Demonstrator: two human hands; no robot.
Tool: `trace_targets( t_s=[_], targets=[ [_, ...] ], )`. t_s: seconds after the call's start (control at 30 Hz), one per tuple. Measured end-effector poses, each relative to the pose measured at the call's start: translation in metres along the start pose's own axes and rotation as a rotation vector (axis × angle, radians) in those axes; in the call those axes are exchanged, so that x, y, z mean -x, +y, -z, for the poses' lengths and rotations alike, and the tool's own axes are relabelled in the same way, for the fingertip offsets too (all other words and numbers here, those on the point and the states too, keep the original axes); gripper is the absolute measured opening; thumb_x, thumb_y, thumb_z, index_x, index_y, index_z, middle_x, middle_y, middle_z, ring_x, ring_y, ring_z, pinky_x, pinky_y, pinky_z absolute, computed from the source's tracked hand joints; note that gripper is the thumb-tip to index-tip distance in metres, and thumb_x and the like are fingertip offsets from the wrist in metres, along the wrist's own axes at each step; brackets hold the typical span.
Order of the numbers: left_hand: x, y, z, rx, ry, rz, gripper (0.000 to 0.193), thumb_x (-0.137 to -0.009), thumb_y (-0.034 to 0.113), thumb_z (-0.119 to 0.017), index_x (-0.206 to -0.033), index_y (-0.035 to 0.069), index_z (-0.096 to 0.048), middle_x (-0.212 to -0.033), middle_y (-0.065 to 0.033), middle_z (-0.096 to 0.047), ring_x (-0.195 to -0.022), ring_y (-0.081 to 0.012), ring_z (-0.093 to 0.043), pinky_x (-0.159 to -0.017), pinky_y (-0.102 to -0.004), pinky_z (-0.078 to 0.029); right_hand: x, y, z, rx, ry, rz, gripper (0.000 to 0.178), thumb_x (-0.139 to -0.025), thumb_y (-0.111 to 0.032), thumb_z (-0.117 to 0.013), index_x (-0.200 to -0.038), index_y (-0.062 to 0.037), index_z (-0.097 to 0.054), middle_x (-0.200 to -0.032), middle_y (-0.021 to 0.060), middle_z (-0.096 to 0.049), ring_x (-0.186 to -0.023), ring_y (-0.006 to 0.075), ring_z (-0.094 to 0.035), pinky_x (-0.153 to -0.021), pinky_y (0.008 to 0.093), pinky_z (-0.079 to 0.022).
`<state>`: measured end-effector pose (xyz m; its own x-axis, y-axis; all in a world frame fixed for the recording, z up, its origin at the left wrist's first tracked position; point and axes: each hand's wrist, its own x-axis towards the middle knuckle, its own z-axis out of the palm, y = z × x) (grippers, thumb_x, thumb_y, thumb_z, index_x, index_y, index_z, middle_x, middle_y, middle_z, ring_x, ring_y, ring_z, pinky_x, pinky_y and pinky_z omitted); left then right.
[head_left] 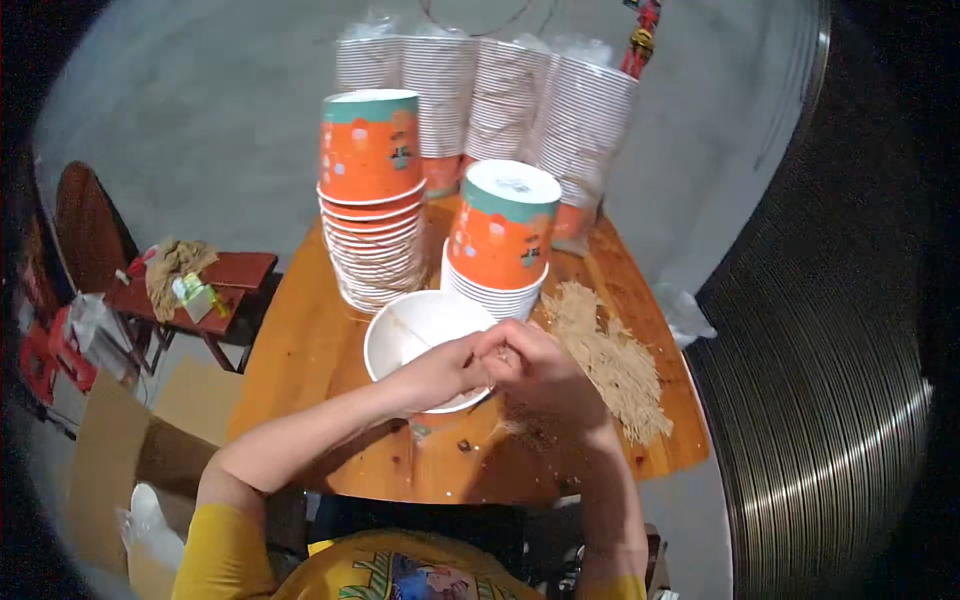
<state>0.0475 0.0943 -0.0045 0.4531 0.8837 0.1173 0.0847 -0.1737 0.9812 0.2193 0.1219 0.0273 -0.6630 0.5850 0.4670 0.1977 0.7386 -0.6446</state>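
Observation:
An open white paper bucket [415, 325] stands tilted toward me near the front of the table, with a thin pale strand against its inside. Over its right rim my two hands meet. My left hand [450, 370] is closed, its fingertips pressed against the other hand's fingers. My right hand [540, 365] is closed too, with fingers curled in. Whatever they pinch is hidden or too small to name. Just right of my right hand lies a loose pile of thin beige strips [615, 375]. Dark crumbs [530, 425] are scattered on the wood below the hands.
Two stacks of upturned orange-and-green paper buckets, one left [370, 160] and one right [505, 230], stand behind the bowl. Several bagged stacks [590, 120] line the table's far edge. A red bench [240, 270] and a cardboard box [110, 440] are on the left, a ribbed shutter [830, 400] right.

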Motion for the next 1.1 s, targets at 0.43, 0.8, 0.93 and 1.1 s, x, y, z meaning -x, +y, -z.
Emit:
trace_targets(
  t_s=[0.43,0.8,0.93,1.1],
  targets=[
    [0.000,-0.004,0.005,0.155,-0.101,0.287,0.015,-0.090,0.019,-0.059,-0.092,0.005,-0.057,-0.080,0.0010,-0.058,-0.071,-0.0071,-0.053,-0.065,-0.0209,-0.043,0.028,0.044,-0.015,-0.128,0.210,-0.196,0.009,-0.084,-0.006,-0.061,-0.091,-0.0035,-0.056,-0.074,-0.0023,-0.053,-0.064,0.0042,-0.047,-0.058,0.0205,-0.041],
    [-0.004,-0.005,0.006,0.209,-0.075,0.318,0.010,-0.087,0.015,-0.060,-0.090,0.005,-0.058,-0.076,0.0017,-0.058,-0.067,-0.0050,-0.051,-0.060,-0.0183,-0.041,0.055,0.030,-0.020,0.307,0.146,0.119,0.014,-0.073,-0.007,-0.071,-0.079,-0.0078,-0.059,-0.066,0.0066,-0.052,-0.053,0.0216,-0.051,-0.050,0.0323,-0.042],
    [-0.006,0.006,0.004,0.241,-0.103,0.433,0.011,-0.086,0.016,-0.061,-0.089,0.006,-0.057,-0.076,0.0022,-0.059,-0.066,-0.0031,-0.052,-0.057,-0.0161,-0.040,0.055,0.032,-0.038,0.309,0.322,0.242,0.014,-0.071,-0.007,-0.073,-0.077,-0.0088,-0.060,-0.061,0.0084,-0.052,-0.053,0.0260,-0.053,-0.048,0.0343,-0.041],
    [-0.005,0.012,0.006,0.252,-0.077,0.474,0.014,-0.083,0.011,-0.063,-0.094,0.007,-0.054,-0.078,0.0015,-0.060,-0.068,-0.0030,-0.054,-0.056,-0.0150,-0.040,0.054,0.024,-0.044,0.478,0.304,0.162,0.015,-0.070,-0.008,-0.075,-0.079,-0.0098,-0.062,-0.061,0.0078,-0.052,-0.053,0.0251,-0.054,-0.047,0.0347,-0.041]
  ],
)
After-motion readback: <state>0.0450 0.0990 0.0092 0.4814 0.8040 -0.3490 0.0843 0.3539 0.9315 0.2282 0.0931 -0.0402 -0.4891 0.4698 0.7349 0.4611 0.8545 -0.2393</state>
